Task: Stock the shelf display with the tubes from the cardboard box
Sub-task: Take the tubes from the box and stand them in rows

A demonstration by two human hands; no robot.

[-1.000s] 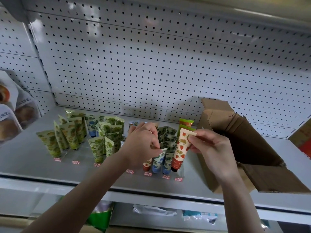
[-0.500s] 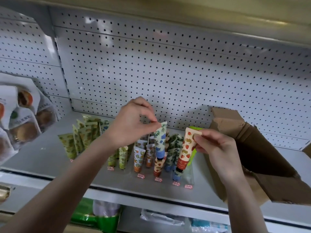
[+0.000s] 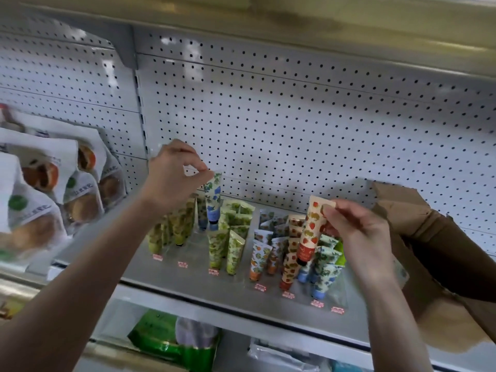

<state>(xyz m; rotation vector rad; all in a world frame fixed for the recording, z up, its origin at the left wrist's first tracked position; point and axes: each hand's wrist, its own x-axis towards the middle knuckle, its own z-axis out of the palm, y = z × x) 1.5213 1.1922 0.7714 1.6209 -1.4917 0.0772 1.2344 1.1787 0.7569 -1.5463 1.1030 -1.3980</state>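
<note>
**Left hand carries its tube over to the green rows**

Since half a second ago, the left hand (image 3: pixel 174 178) has moved its blue-flowered tube (image 3: pixel 213 200) away from the middle rows. It now hangs cap down above the back of the green tubes (image 3: pixel 228 247). Thumb and forefinger pinch the tube's flat top end, and the other fingers are curled.

The right hand (image 3: pixel 357 229) holds a strawberry tube (image 3: pixel 311 229) as before, with fingertips pinching its upper end. That tube hangs tilted, cap down, over the rows of orange, red and blue tubes standing on the shelf (image 3: pixel 188 267). Small price tags (image 3: pixel 260 287) line the shelf's front.

Just right of that hand, the cardboard box (image 3: pixel 442 237) lies on its side with its flaps open. Its inside is dark, so I cannot tell what it holds. On the far left, clear bags (image 3: pixel 40 183) hold round buns.
</note>
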